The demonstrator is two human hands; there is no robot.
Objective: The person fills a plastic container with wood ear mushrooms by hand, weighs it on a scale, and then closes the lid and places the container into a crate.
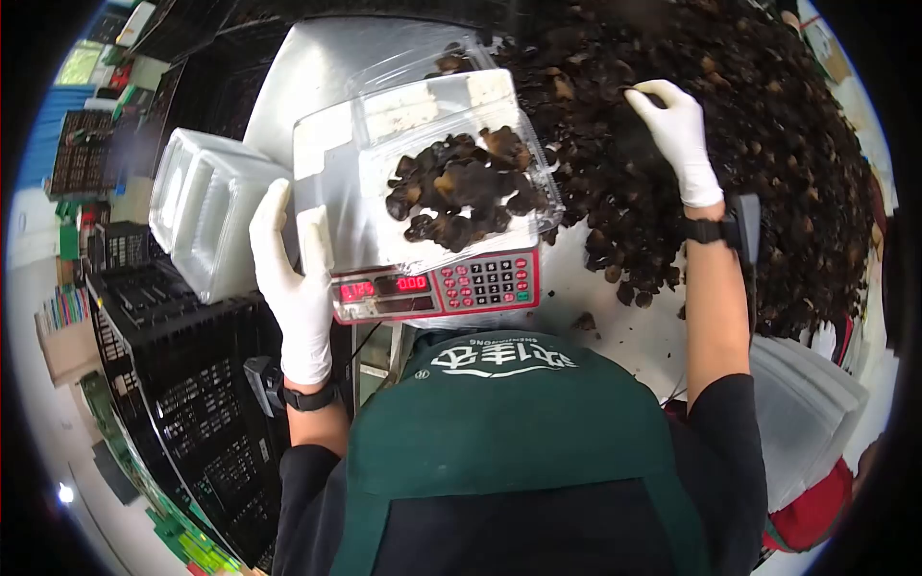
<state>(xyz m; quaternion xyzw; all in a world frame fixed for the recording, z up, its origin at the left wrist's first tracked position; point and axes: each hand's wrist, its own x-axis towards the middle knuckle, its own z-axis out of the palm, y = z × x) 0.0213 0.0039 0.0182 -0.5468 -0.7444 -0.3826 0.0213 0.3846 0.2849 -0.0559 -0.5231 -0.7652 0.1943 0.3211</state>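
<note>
My left hand (293, 288), in a white glove, is at the left edge of a red and white digital scale (437, 302). Its thumb and fingers are apart, and it holds nothing. On the scale's pan lies a clear plastic tray (379, 178) with dark, dried mushroom-like pieces (461, 187) in it. The red display is lit. Over a large heap of the same dark pieces (768, 163), my gloved right hand (677, 134) has thumb and forefinger brought together in a pinch. What is between those fingertips is too small to make out.
Stacked clear plastic trays (216, 211) stand left of the scale. Black crates (206, 413) fill the left side. A pale translucent bin (802, 413) is at the lower right. Loose pieces lie on the metal table (576, 259). A person's red clothing (812, 514) shows at the lower right.
</note>
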